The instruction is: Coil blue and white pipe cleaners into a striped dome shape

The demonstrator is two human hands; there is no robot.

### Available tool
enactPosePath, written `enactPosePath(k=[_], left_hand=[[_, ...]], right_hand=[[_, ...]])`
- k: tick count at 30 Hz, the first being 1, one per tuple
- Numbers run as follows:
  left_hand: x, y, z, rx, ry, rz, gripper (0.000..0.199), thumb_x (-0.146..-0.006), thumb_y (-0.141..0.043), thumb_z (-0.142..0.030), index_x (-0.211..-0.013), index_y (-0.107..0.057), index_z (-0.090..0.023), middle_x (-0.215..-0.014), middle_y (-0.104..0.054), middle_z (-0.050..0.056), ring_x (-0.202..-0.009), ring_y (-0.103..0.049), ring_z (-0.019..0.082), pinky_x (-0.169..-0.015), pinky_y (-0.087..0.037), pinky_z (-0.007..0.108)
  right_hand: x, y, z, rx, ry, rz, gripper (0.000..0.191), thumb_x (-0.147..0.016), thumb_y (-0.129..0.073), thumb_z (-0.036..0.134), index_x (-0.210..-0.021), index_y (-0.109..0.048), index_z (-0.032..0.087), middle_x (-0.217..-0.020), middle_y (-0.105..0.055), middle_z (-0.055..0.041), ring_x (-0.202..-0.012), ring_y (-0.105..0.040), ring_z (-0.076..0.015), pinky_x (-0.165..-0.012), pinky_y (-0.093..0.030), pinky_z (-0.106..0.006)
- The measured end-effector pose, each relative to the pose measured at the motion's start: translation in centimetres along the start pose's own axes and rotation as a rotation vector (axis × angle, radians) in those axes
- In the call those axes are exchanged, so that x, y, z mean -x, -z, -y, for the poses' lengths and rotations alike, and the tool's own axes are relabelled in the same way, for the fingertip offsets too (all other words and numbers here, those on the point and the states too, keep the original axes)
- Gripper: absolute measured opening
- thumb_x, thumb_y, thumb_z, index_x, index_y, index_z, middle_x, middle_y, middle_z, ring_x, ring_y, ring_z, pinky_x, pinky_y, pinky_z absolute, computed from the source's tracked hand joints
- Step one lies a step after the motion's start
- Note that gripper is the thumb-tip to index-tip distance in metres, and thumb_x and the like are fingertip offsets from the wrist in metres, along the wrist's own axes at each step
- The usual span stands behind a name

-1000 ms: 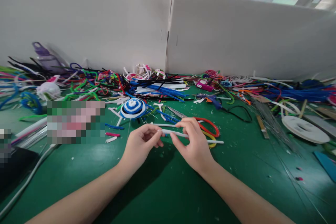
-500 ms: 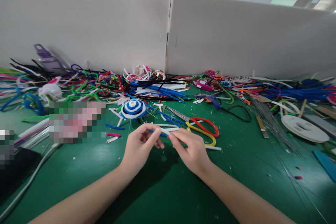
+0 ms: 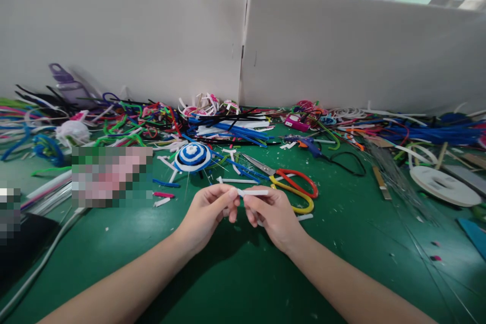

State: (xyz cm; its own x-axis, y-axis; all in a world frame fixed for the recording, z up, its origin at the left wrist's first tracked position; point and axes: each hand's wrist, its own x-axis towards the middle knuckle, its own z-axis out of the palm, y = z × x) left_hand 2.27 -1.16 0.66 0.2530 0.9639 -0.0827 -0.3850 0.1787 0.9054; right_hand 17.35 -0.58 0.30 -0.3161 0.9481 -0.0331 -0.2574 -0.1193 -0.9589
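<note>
Both hands meet at the centre over the green table (image 3: 243, 288). My left hand (image 3: 212, 210) pinches one end of a short white pipe cleaner (image 3: 258, 193). My right hand (image 3: 273, 212) holds the same piece between thumb and fingers, and its free end points right. Beyond my left hand sits a blue and white spiral disc (image 3: 193, 157). Scissors (image 3: 292, 185) with one red and one yellow handle lie open just beyond my right hand. Another white strip (image 3: 240, 180) rests on the table behind my fingertips.
Heaps of coloured pipe cleaners (image 3: 231, 129) line the grey partition (image 3: 152, 35). A blue glue gun (image 3: 309, 147) with a black cord lies behind the scissors. A white spool (image 3: 444, 186) is at right, a purple bottle (image 3: 70, 86) at back left.
The white piece has turned, now pointing right above my right hand. My right hand's fingers have curled inward. The blue piece between my hands no longer shows.
</note>
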Motion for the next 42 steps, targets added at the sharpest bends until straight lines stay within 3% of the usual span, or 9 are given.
enactPosePath(k=[5, 9, 13, 19, 23, 31, 37, 42], left_hand=[[-0.07, -0.01, 0.17, -0.090, -0.023, 0.052, 0.019, -0.083, -0.059, -0.032, -0.077, -0.065, -0.015, -0.066, -0.062, -0.001, -0.051, -0.057, 0.008, -0.052, -0.042, 0.020], [0.00, -0.01, 0.18, -0.145, -0.064, 0.040, 0.021, -0.083, -0.058, -0.034, -0.076, -0.064, -0.016, -0.063, -0.060, -0.001, -0.052, -0.058, 0.010, -0.055, -0.044, 0.023], [0.10, 0.13, 0.12, -0.195, -0.115, -0.013, 0.017, -0.080, -0.063, -0.032, -0.074, -0.062, -0.016, -0.055, -0.058, -0.003, -0.049, -0.055, 0.009, -0.052, -0.042, 0.021], [0.09, 0.05, 0.13, -0.129, -0.116, -0.061, 0.018, -0.079, -0.063, -0.032, -0.071, -0.061, -0.016, -0.058, -0.057, -0.004, -0.044, -0.049, 0.005, -0.048, -0.036, 0.019], [0.03, -0.02, 0.27, -0.117, -0.098, -0.065, 0.018, -0.077, -0.065, -0.033, -0.071, -0.062, -0.016, -0.058, -0.058, -0.003, -0.043, -0.047, 0.005, -0.046, -0.034, 0.019], [0.23, 0.06, 0.32, -0.215, -0.131, 0.013, 0.016, -0.077, -0.065, -0.028, -0.067, -0.064, -0.016, -0.060, -0.059, -0.003, -0.044, -0.049, 0.005, -0.047, -0.036, 0.020], [0.42, -0.25, 0.03, -0.348, -0.147, -0.038, 0.016, -0.078, -0.063, -0.031, -0.071, -0.064, -0.016, -0.050, -0.056, -0.004, -0.043, -0.050, 0.007, -0.050, -0.038, 0.021], [0.22, -0.09, 0.16, -0.295, -0.113, -0.059, 0.017, -0.079, -0.062, -0.033, -0.074, -0.061, -0.017, -0.051, -0.057, -0.005, -0.043, -0.051, 0.008, -0.051, -0.037, 0.021]], right_hand=[[-0.13, 0.25, -0.02, -0.167, -0.032, -0.055, 0.019, -0.072, -0.070, 0.027, -0.062, -0.057, 0.017, -0.039, -0.042, 0.0098, -0.030, -0.029, -0.0009, -0.033, -0.017, -0.017], [-0.07, 0.28, 0.30, -0.201, -0.048, -0.039, 0.019, -0.071, -0.069, 0.025, -0.061, -0.055, 0.017, -0.036, -0.036, 0.0119, -0.029, -0.023, -0.0001, -0.034, -0.014, -0.018], [0.18, -0.03, 0.55, -0.216, -0.068, -0.008, 0.017, -0.070, -0.070, 0.025, -0.062, -0.058, 0.017, -0.034, -0.036, 0.0118, -0.030, -0.024, -0.0007, -0.036, -0.015, -0.020], [0.49, -0.54, 0.41, -0.306, -0.102, 0.058, 0.011, -0.072, -0.068, 0.025, -0.072, -0.062, 0.016, -0.050, -0.054, 0.0054, -0.037, -0.042, -0.0040, -0.038, -0.025, -0.019], [0.47, -0.60, 0.19, -0.285, -0.122, 0.053, 0.010, -0.069, -0.067, 0.020, -0.072, -0.059, 0.016, -0.054, -0.058, 0.0044, -0.037, -0.046, -0.0054, -0.035, -0.027, -0.018], [0.10, -0.22, 0.04, -0.328, -0.116, 0.052, 0.019, -0.073, -0.067, 0.025, -0.063, -0.053, 0.015, -0.048, -0.045, 0.0080, -0.035, -0.027, -0.0001, -0.039, -0.016, -0.019], [0.01, -0.11, 0.30, -0.348, -0.146, 0.025, 0.021, -0.070, -0.069, 0.026, -0.062, -0.052, 0.017, -0.042, -0.029, 0.0112, -0.038, -0.019, -0.0019, -0.040, -0.014, -0.020], [0.13, -0.15, 0.30, -0.403, -0.184, 0.096, 0.011, -0.073, -0.063, 0.022, -0.070, -0.053, 0.018, -0.046, -0.039, 0.0092, -0.038, -0.023, -0.0025, -0.041, -0.015, -0.021]])
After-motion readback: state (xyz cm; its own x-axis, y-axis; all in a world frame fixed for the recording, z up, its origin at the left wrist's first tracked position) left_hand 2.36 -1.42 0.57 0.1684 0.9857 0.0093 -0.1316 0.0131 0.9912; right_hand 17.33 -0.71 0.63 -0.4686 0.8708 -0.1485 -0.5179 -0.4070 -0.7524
